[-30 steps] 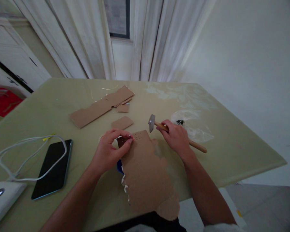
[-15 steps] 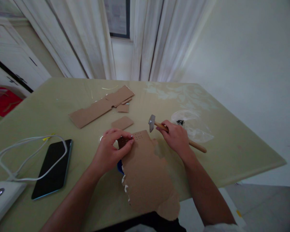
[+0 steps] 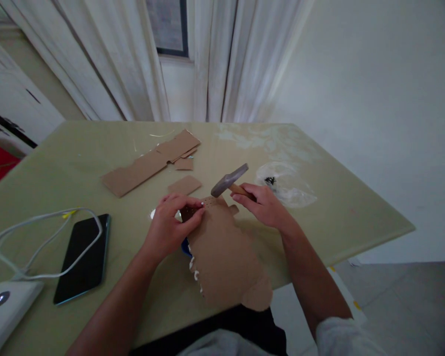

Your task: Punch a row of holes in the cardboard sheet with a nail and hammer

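Note:
A brown cardboard piece [image 3: 226, 252] lies before me, with rows of small holes near its far end and white dabs along its left edge. My left hand [image 3: 170, 220] is at its far left corner, thumb and forefinger pinched on what looks like a small nail [image 3: 202, 203]; only a pale tip shows. My right hand [image 3: 261, 202] is closed around the wooden handle of a hammer [image 3: 230, 181]. Its metal head hangs tilted just above the perforated end, close to the left fingertips. Part of a blue object [image 3: 186, 246] shows under the cardboard's left edge.
Cardboard offcuts [image 3: 152, 163] lie at the back, with a smaller scrap [image 3: 185, 185] nearer. To the right is a clear plastic bag [image 3: 296, 190] with small black pieces [image 3: 270, 181]. A phone [image 3: 83, 257], white cable [image 3: 44, 274] and white power bank [image 3: 11, 306] sit at left.
The hammer has moved left and turned, so its head is now over the cardboard near my left fingers. My left hand keeps its pinch. The view has shifted slightly.

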`<act>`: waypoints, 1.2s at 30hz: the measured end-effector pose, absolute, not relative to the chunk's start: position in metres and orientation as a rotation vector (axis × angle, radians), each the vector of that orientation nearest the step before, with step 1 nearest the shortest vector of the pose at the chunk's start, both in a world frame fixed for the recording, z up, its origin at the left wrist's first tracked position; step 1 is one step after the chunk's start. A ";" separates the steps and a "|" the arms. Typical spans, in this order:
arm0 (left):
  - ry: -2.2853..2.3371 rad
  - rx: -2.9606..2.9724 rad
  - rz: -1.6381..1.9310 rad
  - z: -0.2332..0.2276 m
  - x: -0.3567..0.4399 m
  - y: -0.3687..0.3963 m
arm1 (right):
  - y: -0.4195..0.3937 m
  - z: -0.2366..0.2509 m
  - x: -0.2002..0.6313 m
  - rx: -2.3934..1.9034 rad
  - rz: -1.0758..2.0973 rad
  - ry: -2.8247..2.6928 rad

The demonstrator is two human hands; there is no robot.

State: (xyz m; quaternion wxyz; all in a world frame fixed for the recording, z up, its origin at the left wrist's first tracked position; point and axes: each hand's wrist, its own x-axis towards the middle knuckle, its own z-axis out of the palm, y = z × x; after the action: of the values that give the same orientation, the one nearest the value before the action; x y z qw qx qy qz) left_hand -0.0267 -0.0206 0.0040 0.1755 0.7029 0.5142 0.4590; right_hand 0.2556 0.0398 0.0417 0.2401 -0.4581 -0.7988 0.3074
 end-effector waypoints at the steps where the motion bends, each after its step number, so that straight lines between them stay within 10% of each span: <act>1: 1.450 1.987 1.299 0.003 -0.027 -0.020 | 0.036 0.049 0.254 -1.224 0.843 -2.221; 12: 1.406 1.891 1.306 0.002 -0.025 -0.015 | 0.016 0.122 0.242 -1.168 0.562 -2.520; 36: 1.294 1.769 1.350 0.004 -0.032 -0.010 | 0.014 0.123 0.247 -1.202 0.547 -2.374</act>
State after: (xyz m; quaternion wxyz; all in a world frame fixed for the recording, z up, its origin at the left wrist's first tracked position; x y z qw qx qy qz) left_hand -0.0317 -0.0102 0.0042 0.2798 0.6599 0.4825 0.5035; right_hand 0.2473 0.0142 0.1235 0.2108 -0.4325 -0.8543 0.1967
